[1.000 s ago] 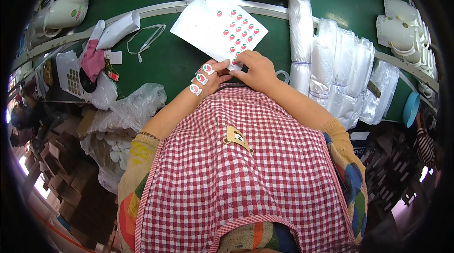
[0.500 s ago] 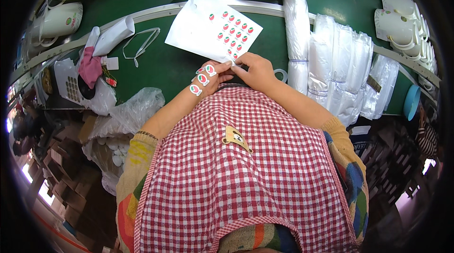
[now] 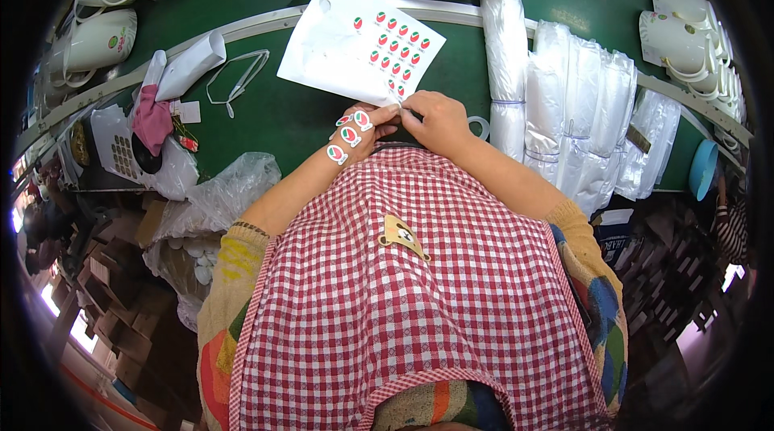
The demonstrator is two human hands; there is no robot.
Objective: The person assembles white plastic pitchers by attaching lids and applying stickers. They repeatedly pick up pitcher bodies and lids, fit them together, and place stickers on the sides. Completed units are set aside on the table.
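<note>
A white sticker sheet [image 3: 326,52] with rows of small red and green round stickers stands out over the green table, its near corner pinched between my two hands. My left hand [image 3: 372,126] grips that corner between thumb and fingers. Several round stickers [image 3: 349,136] are stuck along the back of this hand and wrist. Beside it, my right hand [image 3: 436,118] is closed at the same corner, thumb and index finger pressed together at the lowest stickers. Whether a sticker is between those fingertips is too small to tell.
Plastic-wrapped bundles [image 3: 551,108] lie right of my hands, with a clear ring [image 3: 479,126] close by. White pitchers [image 3: 98,42] stand at the far left, more [image 3: 682,37] at the right. A metal rail [image 3: 266,24] crosses the green table. A plastic bag [image 3: 234,185] hangs at the left edge.
The sheet has shifted slightly left and up, with its far corner a little higher. Both hands keep their pinch at its near corner and have barely moved.
</note>
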